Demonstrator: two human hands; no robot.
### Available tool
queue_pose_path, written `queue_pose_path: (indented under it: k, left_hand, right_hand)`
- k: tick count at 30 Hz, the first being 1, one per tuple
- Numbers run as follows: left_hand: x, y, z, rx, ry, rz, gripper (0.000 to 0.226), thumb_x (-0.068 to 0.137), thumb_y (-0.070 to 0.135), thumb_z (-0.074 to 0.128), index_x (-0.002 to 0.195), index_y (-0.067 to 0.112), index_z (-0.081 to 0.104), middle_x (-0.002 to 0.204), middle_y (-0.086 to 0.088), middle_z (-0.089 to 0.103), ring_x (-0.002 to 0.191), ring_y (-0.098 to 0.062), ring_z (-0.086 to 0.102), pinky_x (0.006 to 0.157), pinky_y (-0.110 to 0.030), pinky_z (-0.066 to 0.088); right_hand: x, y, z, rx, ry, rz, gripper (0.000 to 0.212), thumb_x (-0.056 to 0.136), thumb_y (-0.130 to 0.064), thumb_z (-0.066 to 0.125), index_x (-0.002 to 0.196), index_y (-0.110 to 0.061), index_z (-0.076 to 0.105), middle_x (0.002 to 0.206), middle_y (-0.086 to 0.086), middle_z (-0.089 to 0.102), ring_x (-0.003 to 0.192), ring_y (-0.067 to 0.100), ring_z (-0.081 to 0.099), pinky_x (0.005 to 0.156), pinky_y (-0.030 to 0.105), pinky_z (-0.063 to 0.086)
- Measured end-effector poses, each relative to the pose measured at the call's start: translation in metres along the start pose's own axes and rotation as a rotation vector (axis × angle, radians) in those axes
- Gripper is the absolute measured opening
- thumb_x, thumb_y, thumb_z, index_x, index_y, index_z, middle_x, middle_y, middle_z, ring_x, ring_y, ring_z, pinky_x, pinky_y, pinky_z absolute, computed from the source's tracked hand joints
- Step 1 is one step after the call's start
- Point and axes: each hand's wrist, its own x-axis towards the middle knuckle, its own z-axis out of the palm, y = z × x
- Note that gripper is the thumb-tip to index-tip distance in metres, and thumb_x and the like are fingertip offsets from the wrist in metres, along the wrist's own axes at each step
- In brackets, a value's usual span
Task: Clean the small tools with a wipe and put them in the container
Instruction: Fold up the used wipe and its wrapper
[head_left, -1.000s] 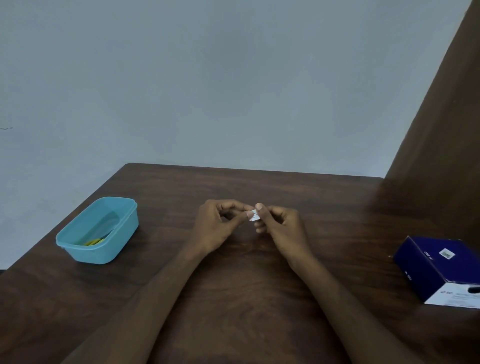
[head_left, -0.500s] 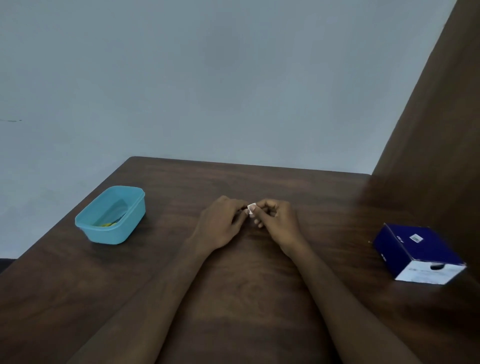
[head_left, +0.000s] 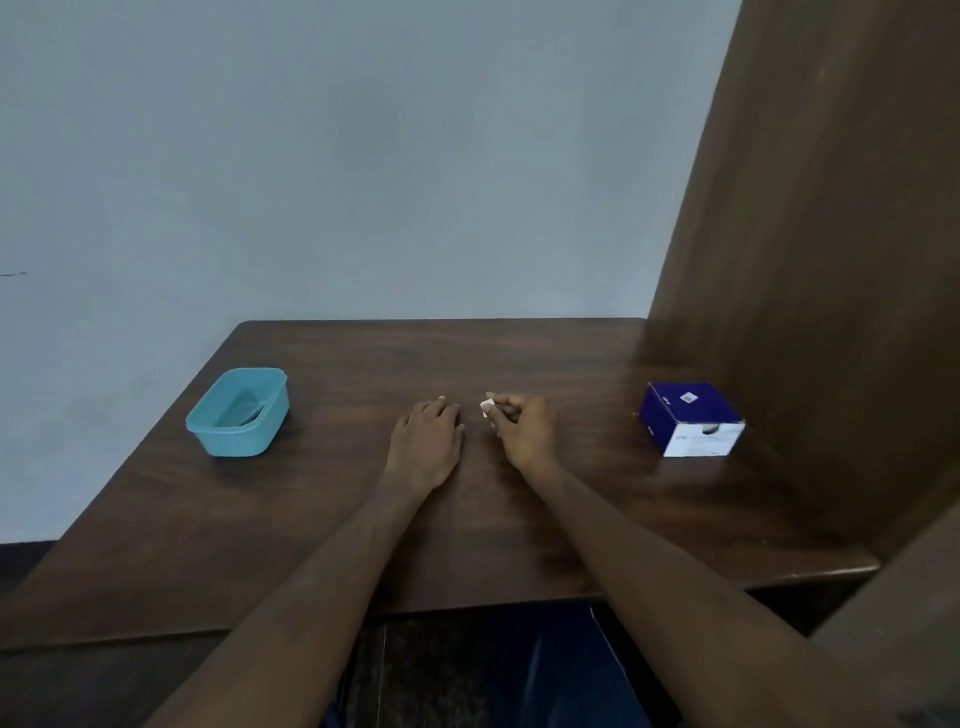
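Your right hand (head_left: 522, 434) pinches the wipe (head_left: 486, 408) in closed fingers; your left hand (head_left: 427, 441) lies curled on the table (head_left: 519, 530), and whether it holds a tool I cannot tell. The tub (head_left: 238, 413) at far left already holds something, so some cleaning looks done.

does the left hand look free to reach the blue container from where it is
Probably yes. The left hand lies palm down on the table, and only bare wood shows between it and the blue container off to its left. Whether its grip hides a small tool cannot be told. The right hand pinches the wipe.
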Motion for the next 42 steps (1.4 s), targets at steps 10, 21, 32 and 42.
queue_pose_path:
  k: [10, 21, 32, 42]
  left_hand:
    - [-0.088, 0.051, -0.011, -0.045, -0.109, 0.008, 0.067, 0.112, 0.052, 0.04, 0.167, 0.015, 0.031, 0.177, -0.008, 0.025, 0.164, -0.027, 0.022, 0.13, -0.049, 0.022]
    - [-0.184, 0.221, 0.026, -0.088, -0.057, 0.249, 0.068, 0.107, 0.029, 0.057, 0.166, 0.01, 0.03, 0.177, -0.013, 0.024, 0.166, -0.03, 0.018, 0.132, -0.054, 0.017]
    - [-0.261, 0.32, 0.138, -0.059, -0.3, 0.757, 0.074, 0.109, 0.023, 0.054, 0.17, 0.006, 0.017, 0.179, -0.01, 0.016, 0.167, -0.025, 0.012, 0.136, -0.042, 0.015]
    - [-0.258, 0.375, 0.21, -0.089, -0.533, 0.756, 0.077, 0.109, 0.028, 0.056, 0.17, 0.006, 0.015, 0.179, -0.01, 0.018, 0.166, -0.026, 0.016, 0.135, -0.041, 0.017]
  right_hand:
    - [-0.107, -0.014, -0.069, -0.13, 0.016, 0.01, 0.004, 0.094, -0.025, 0.078, 0.093, -0.025, 0.082, 0.074, -0.005, 0.075, 0.074, 0.014, 0.072, 0.082, 0.029, 0.054]
    - [-0.238, 0.021, -0.187, -0.084, 0.352, 0.157, 0.006, 0.097, -0.021, 0.076, 0.1, -0.023, 0.08, 0.087, -0.014, 0.077, 0.082, -0.001, 0.071, 0.079, 0.007, 0.049]
    - [-0.359, 0.178, -0.285, -0.405, 0.327, 0.602, 0.014, 0.098, -0.018, 0.074, 0.105, -0.009, 0.083, 0.101, 0.01, 0.082, 0.098, 0.028, 0.075, 0.075, 0.018, 0.035]
    - [-0.385, 0.257, -0.32, -0.439, 0.399, 0.855, 0.016, 0.093, -0.024, 0.08, 0.098, -0.009, 0.084, 0.098, 0.01, 0.082, 0.099, 0.031, 0.075, 0.091, 0.031, 0.05]
